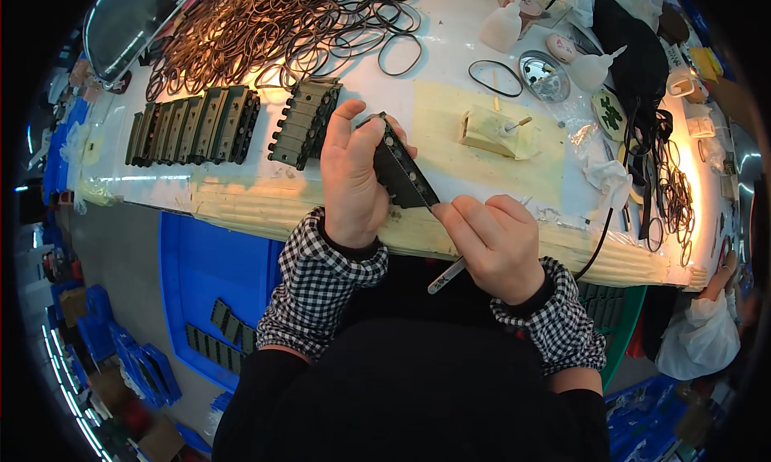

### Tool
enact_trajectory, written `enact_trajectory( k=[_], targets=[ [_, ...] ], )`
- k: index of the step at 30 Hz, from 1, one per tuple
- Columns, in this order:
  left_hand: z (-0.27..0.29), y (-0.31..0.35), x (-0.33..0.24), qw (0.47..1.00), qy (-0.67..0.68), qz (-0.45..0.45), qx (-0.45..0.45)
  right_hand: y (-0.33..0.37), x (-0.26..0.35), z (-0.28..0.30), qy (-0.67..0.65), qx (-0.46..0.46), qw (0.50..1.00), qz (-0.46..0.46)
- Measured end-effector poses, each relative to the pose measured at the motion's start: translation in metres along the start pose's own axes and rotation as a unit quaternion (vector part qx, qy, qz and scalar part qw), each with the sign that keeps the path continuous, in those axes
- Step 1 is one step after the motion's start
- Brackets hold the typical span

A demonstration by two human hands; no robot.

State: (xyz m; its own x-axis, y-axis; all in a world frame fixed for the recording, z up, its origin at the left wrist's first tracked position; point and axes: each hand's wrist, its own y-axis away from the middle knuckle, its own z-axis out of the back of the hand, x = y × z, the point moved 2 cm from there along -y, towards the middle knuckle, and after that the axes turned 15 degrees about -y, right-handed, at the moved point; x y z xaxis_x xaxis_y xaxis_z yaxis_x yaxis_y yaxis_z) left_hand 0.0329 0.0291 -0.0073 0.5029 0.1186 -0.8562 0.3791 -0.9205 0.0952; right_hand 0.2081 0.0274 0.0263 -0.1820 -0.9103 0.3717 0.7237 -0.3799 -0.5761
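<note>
My left hand (353,177) is closed round a dark green plastic toy chassis (397,165), tilted above the table's front edge. Small round wheel-like parts run along its side, with what looks like a dark band about them. At the chassis's lower right corner are the pinched fingertips of my right hand (498,245). That hand also holds metal tweezers (447,276), whose end sticks out below the palm; their tips are hidden. Just left of my left hand stands a similar chassis (303,125), and farther left a row of green chassis (193,127).
A heap of dark rubber bands (265,28) spreads across the back left. Behind my right hand are a pale block with a thin stick (498,133), a round metal dish (544,75) and a white squeeze bottle (594,71). Below the table sits a blue tray (213,253) holding green parts.
</note>
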Motion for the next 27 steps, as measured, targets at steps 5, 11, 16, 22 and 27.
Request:
enact_trajectory(
  k=[5,11,16,22,27],
  targets=[
    [0.0,0.0,0.001,1.0,0.002,0.002,-0.003,0.006,0.005,-0.003,0.042,-0.009,0.999,-0.003],
    [0.001,0.0,0.001,1.0,0.009,0.006,-0.008,0.003,0.005,0.0,0.067,0.005,0.998,0.019],
    [0.001,-0.001,0.002,1.0,0.016,0.005,-0.002,0.003,0.005,0.0,0.058,0.025,0.998,0.015],
    [0.003,0.0,0.002,1.0,0.014,0.005,0.009,0.008,0.001,-0.009,0.007,-0.018,1.0,0.017],
    [0.003,0.0,0.002,1.0,0.011,0.008,0.01,0.009,-0.003,-0.01,-0.073,-0.082,0.994,-0.029]
  ],
)
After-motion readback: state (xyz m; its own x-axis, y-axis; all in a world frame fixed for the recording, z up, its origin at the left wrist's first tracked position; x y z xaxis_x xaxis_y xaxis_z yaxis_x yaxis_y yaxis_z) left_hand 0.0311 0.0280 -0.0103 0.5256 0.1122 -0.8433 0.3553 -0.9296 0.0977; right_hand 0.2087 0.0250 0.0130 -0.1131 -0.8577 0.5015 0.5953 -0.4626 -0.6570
